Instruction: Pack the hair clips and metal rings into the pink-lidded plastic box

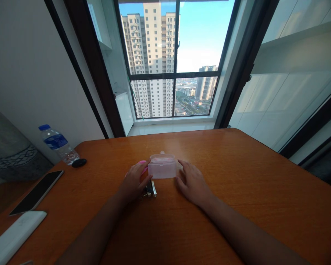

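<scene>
A small translucent pink plastic box (162,166) with a lid stands on the orange-brown wooden table (245,191), between my two hands. My left hand (134,180) lies against the box's lower left side, fingers apart and holding nothing I can see. A bunch of metal keys (149,189) lies just under that hand's fingers, partly hidden by them. Behind the same hand, a bright pink object (142,162) shows only in part, so I cannot tell what it is. My right hand (191,182) rests flat on the table, its fingertips at the box's right side.
At the table's left stand a water bottle (57,144) with a blue cap and a round black object (79,162). A black smartphone (36,192) and a white oblong device (15,237) lie near the left edge. A window (176,59) stands beyond the table.
</scene>
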{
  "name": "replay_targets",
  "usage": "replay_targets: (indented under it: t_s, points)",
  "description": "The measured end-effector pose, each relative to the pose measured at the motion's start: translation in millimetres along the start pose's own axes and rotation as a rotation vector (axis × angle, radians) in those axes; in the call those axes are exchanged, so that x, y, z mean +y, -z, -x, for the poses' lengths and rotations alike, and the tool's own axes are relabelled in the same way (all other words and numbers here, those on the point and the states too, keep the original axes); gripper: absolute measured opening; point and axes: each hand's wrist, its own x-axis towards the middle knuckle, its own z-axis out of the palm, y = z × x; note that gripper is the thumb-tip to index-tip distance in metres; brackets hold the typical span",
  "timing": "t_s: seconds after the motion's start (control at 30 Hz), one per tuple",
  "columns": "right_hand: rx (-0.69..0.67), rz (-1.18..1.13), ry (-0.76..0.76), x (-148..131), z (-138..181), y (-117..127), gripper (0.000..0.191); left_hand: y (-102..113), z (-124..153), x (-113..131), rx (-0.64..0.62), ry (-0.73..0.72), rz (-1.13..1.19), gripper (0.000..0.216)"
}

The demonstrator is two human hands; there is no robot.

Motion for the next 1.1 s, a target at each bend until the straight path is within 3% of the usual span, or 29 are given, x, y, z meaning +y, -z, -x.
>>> replay_targets:
  t_s: [0.2,0.3,0.47,0.6,0.7,0.8,1.1]
  points:
    - [0.065,-0.199,0.068,-8,0,7,0.069,-3,2,4,-0.052,-0.059,-0.027,0.066]
    - [0.034,-0.209,0.06,-8,-1,7,0.064,-3,1,4,-0.053,-0.087,-0.031,0.066]
    - [0.036,-0.203,0.042,-4,-2,5,0.055,9,-2,2,-0.002,-0.042,-0.06,0.048]
    - [0.046,-0.183,0.034,-3,-2,4,0.054,26,-2,2,-0.126,-0.098,-0.048,0.027]
    - [0.059,-0.161,0.034,-4,-2,4,0.053,33,-1,4,-0.216,-0.134,-0.016,0.026]
    - [0.081,-0.141,0.032,-4,-2,5,0.054,33,0,4,-0.258,-0.148,0.024,0.027]
    - [0.159,-0.162,0.066,-6,-2,8,0.052,25,-3,3,-0.232,-0.124,0.038,0.018]
